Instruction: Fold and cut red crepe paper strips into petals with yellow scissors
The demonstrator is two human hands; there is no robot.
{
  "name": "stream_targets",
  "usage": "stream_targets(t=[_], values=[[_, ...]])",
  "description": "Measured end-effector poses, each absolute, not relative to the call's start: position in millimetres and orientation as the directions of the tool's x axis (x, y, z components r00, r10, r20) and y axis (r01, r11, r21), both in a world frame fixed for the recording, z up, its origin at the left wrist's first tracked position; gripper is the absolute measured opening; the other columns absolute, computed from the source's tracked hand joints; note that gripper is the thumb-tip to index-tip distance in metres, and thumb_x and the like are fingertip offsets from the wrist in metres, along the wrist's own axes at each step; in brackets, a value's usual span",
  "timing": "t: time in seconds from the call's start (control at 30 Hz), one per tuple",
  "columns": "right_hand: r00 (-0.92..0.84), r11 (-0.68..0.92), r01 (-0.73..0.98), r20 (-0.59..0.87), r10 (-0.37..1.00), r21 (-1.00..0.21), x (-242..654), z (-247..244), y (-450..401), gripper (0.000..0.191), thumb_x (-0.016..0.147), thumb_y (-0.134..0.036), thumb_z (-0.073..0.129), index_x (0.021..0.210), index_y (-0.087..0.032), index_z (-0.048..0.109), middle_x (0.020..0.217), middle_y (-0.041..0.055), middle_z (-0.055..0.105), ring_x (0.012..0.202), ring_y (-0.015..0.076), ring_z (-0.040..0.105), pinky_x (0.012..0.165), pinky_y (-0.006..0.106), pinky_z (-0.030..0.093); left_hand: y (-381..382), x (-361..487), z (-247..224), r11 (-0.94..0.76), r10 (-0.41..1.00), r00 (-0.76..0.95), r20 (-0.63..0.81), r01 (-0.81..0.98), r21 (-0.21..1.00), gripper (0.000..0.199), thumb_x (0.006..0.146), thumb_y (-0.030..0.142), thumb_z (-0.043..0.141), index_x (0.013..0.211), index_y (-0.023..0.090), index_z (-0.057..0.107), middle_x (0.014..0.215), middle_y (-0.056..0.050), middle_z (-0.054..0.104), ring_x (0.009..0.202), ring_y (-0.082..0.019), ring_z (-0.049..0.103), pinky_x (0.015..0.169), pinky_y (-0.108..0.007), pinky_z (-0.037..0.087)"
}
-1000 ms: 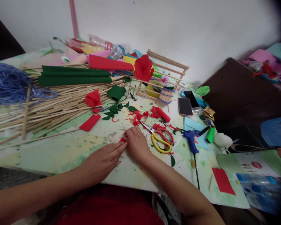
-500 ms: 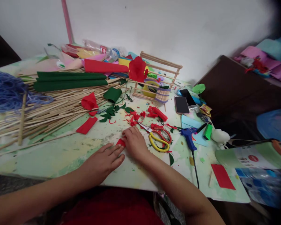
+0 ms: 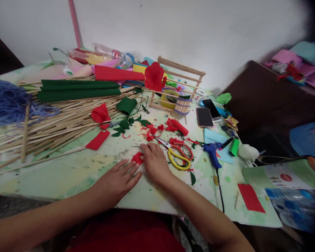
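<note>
On the table in front of me lies a small folded piece of red crepe paper (image 3: 137, 158), partly covered by my fingers. My left hand (image 3: 123, 176) rests flat with its fingers stretched out, the tips touching the paper's lower left edge. Bent over its right edge is my right hand (image 3: 154, 159), fingers close together, holding the paper there; its thumb is partly hidden. Yellow and red-handled scissors (image 3: 179, 161) lie open just right of that hand. Red paper scraps (image 3: 150, 133) and cut green leaves (image 3: 124, 124) are scattered beyond.
A blue glue gun (image 3: 212, 154), its cord running over the front edge, lies at right near a phone (image 3: 204, 117). Thin wooden sticks (image 3: 60, 122) and rolled green paper (image 3: 78, 91) cover the left. Behind stand a stick frame (image 3: 181, 63) and a red paper flower (image 3: 154, 76).
My right hand has shifted slightly right, and more of the red paper shows between my hands. My left hand stays almost in place.
</note>
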State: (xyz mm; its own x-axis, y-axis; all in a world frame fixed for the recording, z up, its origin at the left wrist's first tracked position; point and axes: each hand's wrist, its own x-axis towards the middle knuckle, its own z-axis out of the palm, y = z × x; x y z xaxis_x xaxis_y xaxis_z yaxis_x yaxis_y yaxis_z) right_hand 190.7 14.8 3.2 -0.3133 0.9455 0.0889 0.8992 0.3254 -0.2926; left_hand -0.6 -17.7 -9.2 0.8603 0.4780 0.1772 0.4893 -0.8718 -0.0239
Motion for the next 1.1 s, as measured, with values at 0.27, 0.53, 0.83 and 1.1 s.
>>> stream_targets(t=[0.27, 0.53, 0.83, 1.1], values=[[-0.219, 0.260, 0.846, 0.143, 0.965, -0.464, 196.7, 6.2, 14.8, 0.054, 0.085, -0.028, 0.055, 0.135, -0.015, 0.040, 0.126, 0.0127, 0.045, 0.115, 0.0256, 0.038, 0.101, 0.040, 0.032, -14.6, -1.6, -5.6, -0.875, 0.483, 0.862, 0.153, 0.483, 0.041, 0.039, 0.087, 0.015, 0.044, 0.124, 0.018, 0.055, 0.122, -0.014, 0.063, 0.116, -0.026, 0.054, 0.104, -0.049, 0.024], [-0.332, 0.350, 0.811, 0.123, 0.935, -0.469, 198.4, 14.1, 16.2, 0.038, 0.081, -0.034, 0.062, 0.117, -0.022, 0.058, 0.114, 0.0077, 0.051, 0.105, 0.0239, 0.043, 0.092, 0.040, 0.034, 8.6, -3.2, 2.0, -0.831, 0.553, 0.805, 0.214, 0.551, 0.072, 0.039, 0.084, 0.004, 0.039, 0.119, 0.010, 0.056, 0.112, -0.016, 0.067, 0.099, -0.024, 0.062, 0.086, -0.040, 0.047], [-0.334, 0.341, 0.641, 0.150, 0.931, -0.687, 202.9, 6.0, 21.4, 0.024, 0.071, -0.020, 0.072, 0.092, -0.020, 0.059, 0.097, 0.0026, 0.061, 0.095, 0.0187, 0.051, 0.086, 0.032, 0.038, 17.8, -1.8, 5.8, -0.845, 0.525, 0.820, 0.230, 0.535, 0.022, 0.030, 0.089, 0.010, 0.037, 0.103, 0.013, 0.062, 0.104, -0.012, 0.068, 0.091, -0.022, 0.061, 0.080, -0.036, 0.048], [-0.442, 0.428, 0.753, 0.097, 0.892, -0.501, 198.6, 10.9, 18.8, 0.033, 0.082, -0.022, 0.060, 0.115, -0.020, 0.058, 0.103, 0.0061, 0.058, 0.098, 0.0193, 0.048, 0.089, 0.032, 0.036, 23.3, -0.7, 6.0, -0.859, 0.486, 0.848, 0.213, 0.508, -0.061, 0.031, 0.093, 0.015, 0.035, 0.096, 0.014, 0.065, 0.096, -0.009, 0.068, 0.083, -0.021, 0.059, 0.079, -0.036, 0.045]])
